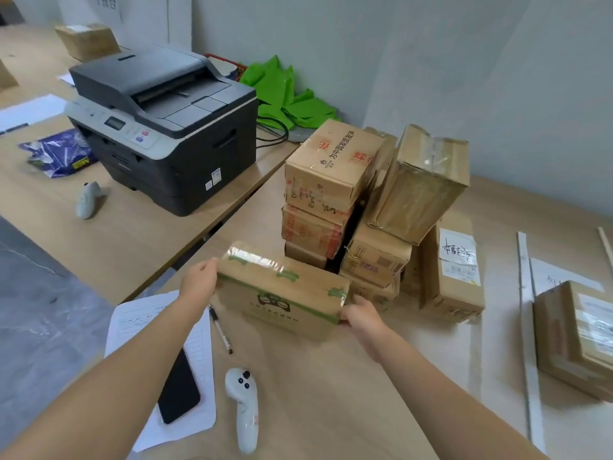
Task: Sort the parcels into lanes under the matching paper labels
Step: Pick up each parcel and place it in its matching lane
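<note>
Behind the parcel [282, 295], stacked boxes [331, 171], printer [172, 127]

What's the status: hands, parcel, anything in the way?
Left hand and right hand grip the parcel by its ends. Parcel in front of the stack, not yet in a lane. Pen and controller lie close by.

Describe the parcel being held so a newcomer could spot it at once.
Right of the dark printer stands a stack of cardboard boxes. Just in front of it, the left hand and right hand hold a parcel by its ends. It alone has green tape and a printed cat face.
</note>
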A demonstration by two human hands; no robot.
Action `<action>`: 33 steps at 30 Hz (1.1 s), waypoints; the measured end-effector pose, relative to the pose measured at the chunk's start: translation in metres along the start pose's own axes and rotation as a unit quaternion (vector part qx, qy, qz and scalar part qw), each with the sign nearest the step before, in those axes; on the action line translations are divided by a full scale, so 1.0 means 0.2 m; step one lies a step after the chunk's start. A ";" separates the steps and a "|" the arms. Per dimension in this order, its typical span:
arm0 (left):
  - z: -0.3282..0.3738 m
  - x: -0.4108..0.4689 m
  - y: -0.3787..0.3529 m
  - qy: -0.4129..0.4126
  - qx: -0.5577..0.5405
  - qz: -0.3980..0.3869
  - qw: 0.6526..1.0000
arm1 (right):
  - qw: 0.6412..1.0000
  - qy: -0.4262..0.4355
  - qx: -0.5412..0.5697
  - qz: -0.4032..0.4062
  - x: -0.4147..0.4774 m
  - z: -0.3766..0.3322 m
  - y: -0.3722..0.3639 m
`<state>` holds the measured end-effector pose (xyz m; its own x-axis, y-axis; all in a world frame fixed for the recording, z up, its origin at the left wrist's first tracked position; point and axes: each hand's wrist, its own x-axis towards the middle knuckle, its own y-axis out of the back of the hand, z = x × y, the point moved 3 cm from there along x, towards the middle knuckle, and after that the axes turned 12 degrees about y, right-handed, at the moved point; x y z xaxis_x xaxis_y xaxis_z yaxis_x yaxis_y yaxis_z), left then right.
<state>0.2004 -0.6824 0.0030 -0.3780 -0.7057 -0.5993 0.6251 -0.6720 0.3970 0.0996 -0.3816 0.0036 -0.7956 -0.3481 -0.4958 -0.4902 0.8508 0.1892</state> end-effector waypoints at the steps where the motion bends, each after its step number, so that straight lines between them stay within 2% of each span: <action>1: -0.02 -0.04 0.00 0.015 -0.001 0.004 1.000 | 1.000 -0.004 -0.002 -0.001 -0.02 0.01 0.04; 5: -0.07 -0.29 -0.07 0.068 0.003 -0.015 0.998 | 0.999 -0.027 -0.022 -0.001 -0.21 0.04 0.26; 7: -0.08 -0.43 -0.16 0.073 0.016 -0.031 0.997 | 0.998 -0.031 -0.046 0.017 -0.31 0.07 0.42; 12: -0.12 -0.79 -0.48 0.072 -0.003 -0.081 0.994 | 0.999 0.008 -0.027 0.040 -0.56 0.18 0.83; 19: -0.15 -1.18 -0.80 0.039 -0.033 -0.154 0.987 | 0.994 0.031 0.039 0.102 -0.84 0.35 1.27; 23: -0.17 -1.33 -0.88 0.007 0.011 -0.163 0.987 | 0.987 0.046 0.052 0.146 -0.91 0.45 1.41; 28: -0.19 -1.47 -0.89 -0.019 0.020 -0.172 0.985 | 0.990 0.053 0.045 0.119 -0.97 0.51 1.50; 33: -0.11 -1.63 -0.91 -0.079 -0.025 -0.177 0.981 | 0.990 0.057 0.033 0.123 -0.99 0.51 1.57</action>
<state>0.2253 -0.3258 0.1109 -0.6764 -0.4580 -0.5768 0.4666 -0.8724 0.1454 0.1398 -0.0060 0.0740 -0.9253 -0.1660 -0.3410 -0.2548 0.9381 0.2348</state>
